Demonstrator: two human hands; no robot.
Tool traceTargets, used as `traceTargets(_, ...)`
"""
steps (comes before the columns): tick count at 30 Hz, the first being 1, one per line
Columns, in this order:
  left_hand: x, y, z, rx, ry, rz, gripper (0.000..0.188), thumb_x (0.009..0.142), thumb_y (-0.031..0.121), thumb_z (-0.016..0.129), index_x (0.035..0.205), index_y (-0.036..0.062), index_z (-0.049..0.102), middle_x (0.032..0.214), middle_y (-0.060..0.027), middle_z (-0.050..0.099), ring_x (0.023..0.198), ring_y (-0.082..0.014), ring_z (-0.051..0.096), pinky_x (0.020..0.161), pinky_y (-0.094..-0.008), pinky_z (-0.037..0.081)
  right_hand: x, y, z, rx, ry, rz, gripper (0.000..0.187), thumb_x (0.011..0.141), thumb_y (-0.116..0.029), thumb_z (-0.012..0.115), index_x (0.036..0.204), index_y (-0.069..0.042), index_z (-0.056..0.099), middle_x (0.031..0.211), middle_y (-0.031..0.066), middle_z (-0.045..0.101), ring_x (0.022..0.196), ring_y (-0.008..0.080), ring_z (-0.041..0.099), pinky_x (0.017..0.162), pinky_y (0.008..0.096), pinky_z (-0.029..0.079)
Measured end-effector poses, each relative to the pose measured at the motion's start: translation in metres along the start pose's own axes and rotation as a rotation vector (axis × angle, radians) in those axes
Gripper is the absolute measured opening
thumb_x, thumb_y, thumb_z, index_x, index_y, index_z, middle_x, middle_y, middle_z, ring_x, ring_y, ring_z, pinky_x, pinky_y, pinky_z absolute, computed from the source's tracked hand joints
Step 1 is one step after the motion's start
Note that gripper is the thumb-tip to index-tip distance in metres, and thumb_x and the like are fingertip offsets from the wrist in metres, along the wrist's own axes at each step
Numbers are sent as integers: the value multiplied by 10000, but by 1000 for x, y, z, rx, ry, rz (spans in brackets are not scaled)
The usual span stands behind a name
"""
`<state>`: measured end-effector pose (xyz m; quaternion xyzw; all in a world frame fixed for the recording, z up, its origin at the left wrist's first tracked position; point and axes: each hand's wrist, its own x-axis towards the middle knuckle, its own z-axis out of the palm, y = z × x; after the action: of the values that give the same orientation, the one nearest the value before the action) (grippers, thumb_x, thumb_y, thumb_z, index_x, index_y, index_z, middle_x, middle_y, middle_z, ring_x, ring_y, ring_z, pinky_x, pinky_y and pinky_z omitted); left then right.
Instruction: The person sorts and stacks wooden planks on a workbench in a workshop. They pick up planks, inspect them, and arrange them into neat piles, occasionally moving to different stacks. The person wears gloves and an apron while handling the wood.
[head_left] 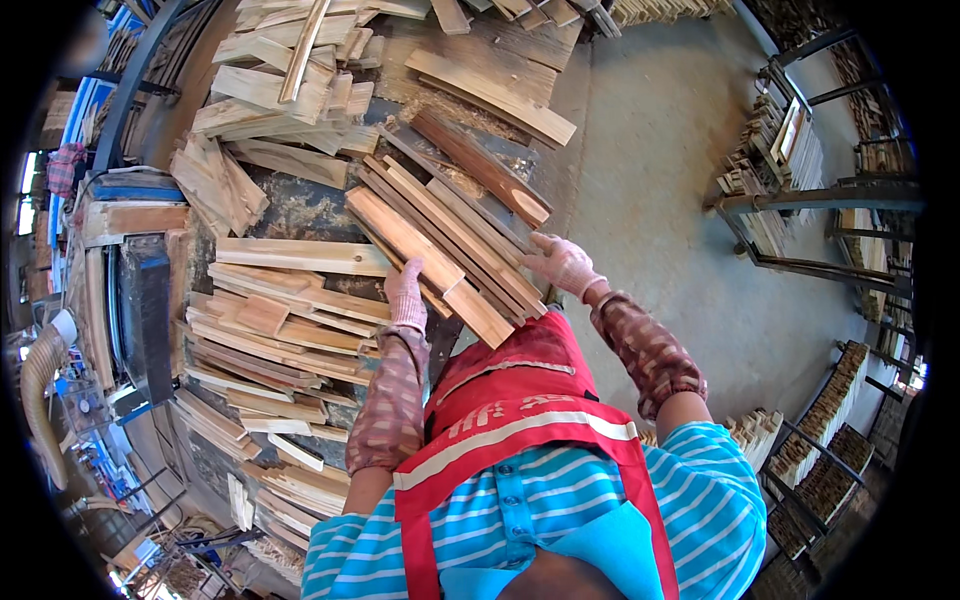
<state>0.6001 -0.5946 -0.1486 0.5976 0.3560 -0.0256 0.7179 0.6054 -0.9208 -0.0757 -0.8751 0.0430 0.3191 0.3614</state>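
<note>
Before my apron lies a bundle of long wooden slats [452, 240], stacked side by side and slanting from upper left to lower right. My left hand [405, 293], in a pale pink glove, grips the bundle's left side, thumb up along the edge. On the opposite side my right hand [562, 265], gloved alike, has its fingers against the outer slats. A lighter orange-tan board [405, 235] sits on top at the left, with a shorter piece [478, 314] at its near end. Fingers under the bundle are hidden. Just beyond the right hand rests a dark brown board [478, 165] with a pale patch.
Loose boards [290, 300] cover the dark worktable on the left, and more boards [280, 90] are heaped at the far left. A wide plank [490, 97] lies far ahead amid sawdust. Rightward are concrete floor [660, 150], metal racks [820, 200] and stacked wood [820, 410].
</note>
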Motion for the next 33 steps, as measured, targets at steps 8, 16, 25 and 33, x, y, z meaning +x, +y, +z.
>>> traceTargets(8, 0, 2, -1, -8, -10, -21, 498, 816, 137, 761, 1232, -78, 591, 1087, -120, 672, 931, -234, 657, 829, -368, 542, 14, -28, 25, -92, 105, -28, 802, 801, -520, 723, 1434, -74, 513, 1326, 196, 622, 1225, 373, 591, 1019, 434, 480)
traceTargets(16, -1, 4, -18, -81, -2, -83, 475, 828, 147, 744, 1237, -32, 583, 1066, -108, 655, 922, -255, 671, 807, -415, 579, 37, -14, -16, 603, -168, 85, 319, 803, -235, 758, 1047, -36, 708, 903, 81, 710, 864, 229, 699, 751, 365, 557)
traceTargets(25, -11, 14, -31, -94, -6, -36, 348, 847, 127, 715, 1153, -13, 626, 993, -102, 670, 846, -254, 694, 755, -412, 598, 18, 19, -10, 1137, -244, -38, 327, 887, -287, 691, 1021, 11, 691, 948, 105, 704, 869, 234, 692, 810, 400, 582)
traceTargets(33, -2, 7, -41, -66, 7, -49, 367, 863, 120, 713, 1185, -28, 618, 1020, -109, 679, 851, -255, 693, 747, -401, 594, 9, 10, 1, 1272, -280, 24, 573, 857, -411, 710, 1170, 59, 617, 997, 168, 689, 833, 267, 692, 778, 412, 602)
